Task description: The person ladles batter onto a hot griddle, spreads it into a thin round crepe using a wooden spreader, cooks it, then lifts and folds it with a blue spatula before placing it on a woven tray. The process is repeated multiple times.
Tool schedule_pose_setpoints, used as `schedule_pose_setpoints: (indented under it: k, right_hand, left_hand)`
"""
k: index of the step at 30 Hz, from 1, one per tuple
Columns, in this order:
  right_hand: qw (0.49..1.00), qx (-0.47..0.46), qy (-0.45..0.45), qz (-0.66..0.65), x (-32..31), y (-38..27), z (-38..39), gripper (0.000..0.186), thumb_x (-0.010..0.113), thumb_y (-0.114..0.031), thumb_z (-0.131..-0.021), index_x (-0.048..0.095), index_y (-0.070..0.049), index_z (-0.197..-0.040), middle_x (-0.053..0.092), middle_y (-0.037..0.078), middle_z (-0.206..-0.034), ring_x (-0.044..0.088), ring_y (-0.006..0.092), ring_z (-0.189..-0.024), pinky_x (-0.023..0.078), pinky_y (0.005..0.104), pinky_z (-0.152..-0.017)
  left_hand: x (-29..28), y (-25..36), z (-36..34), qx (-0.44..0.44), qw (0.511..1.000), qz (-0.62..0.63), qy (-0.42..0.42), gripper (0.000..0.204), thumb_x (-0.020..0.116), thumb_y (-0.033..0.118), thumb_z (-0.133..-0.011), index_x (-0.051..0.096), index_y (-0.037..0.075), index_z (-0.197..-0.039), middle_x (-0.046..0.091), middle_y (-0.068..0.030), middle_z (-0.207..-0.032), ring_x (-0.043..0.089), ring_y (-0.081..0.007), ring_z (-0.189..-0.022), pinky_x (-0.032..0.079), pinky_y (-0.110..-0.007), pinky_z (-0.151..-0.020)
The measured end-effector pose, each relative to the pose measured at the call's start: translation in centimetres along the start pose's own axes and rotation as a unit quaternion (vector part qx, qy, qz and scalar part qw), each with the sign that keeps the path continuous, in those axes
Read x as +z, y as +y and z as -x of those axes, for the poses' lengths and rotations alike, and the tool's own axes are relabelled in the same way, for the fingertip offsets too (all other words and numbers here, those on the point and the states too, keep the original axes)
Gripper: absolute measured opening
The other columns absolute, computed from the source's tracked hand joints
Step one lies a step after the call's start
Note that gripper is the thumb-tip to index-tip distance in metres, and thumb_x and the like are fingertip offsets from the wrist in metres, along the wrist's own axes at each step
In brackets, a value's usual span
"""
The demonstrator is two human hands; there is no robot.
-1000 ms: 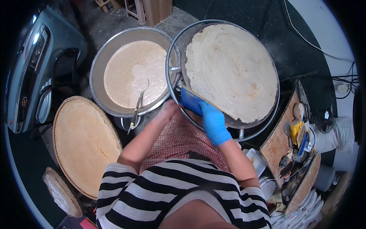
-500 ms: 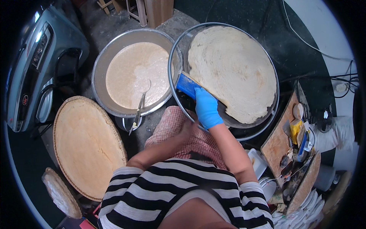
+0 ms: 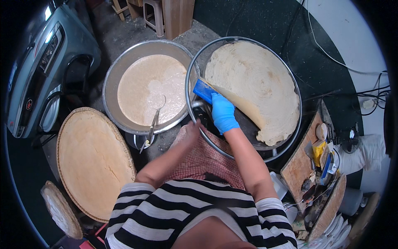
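— Right hand [image 3: 223, 117]?
— Gloved, fingers clamped on a blue scraper [image 3: 204, 90], its edge under the flatbread [image 3: 253, 89] at the griddle's [image 3: 242, 155] near-left rim, lifting it.
— Left hand [image 3: 191, 129]?
— Bare, beside that griddle; fingers' state unclear.

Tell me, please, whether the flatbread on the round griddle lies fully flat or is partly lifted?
Partly lifted. The right hand pushes a blue scraper under the flatbread; its near edge is peeled back, baring the dark griddle.

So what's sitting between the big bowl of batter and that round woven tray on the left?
In the head view, a metal ladle bridges them: its scoop rests in the batter bowl, its handle pointing toward the woven tray.
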State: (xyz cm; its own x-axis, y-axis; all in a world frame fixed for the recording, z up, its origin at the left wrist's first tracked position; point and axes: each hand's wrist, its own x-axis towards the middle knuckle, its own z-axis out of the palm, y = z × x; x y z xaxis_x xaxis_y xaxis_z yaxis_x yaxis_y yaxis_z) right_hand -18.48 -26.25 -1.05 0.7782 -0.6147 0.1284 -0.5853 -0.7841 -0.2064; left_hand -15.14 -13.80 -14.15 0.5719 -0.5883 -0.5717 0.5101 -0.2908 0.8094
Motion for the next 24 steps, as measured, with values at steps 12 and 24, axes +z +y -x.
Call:
schedule_pose_setpoints:
  k: [12,24]
  right_hand:
    - [1.000,0.013,0.013,0.009,0.5,0.2,-1.7,0.014,0.044,-0.007,-0.083,0.055,-0.001,-0.090,0.059,0.020,-0.086,0.060,0.0350,-0.077,0.048,0.0421,-0.067]
    - [0.999,0.022,0.008,0.037,1.2,0.5,-3.3,0.015,0.043,-0.007,-0.085,0.056,-0.001,-0.092,0.060,0.018,-0.083,0.061,0.0338,-0.074,0.049,0.0422,-0.064]
  left_hand:
    - [-1.6,3.3,-4.9,0.025,0.992,0.125,-0.005,0.029,0.053,0.031,-0.087,0.057,0.003,-0.077,0.057,-0.0069,-0.063,0.053,-0.0143,-0.057,0.041,-0.028,-0.052]
    - [1.7,-2.6,2.3,-0.012,0.996,0.049,-0.077,0.024,0.057,0.028,-0.084,0.059,0.004,-0.083,0.057,-0.0023,-0.074,0.051,-0.0112,-0.064,0.041,-0.026,-0.058]
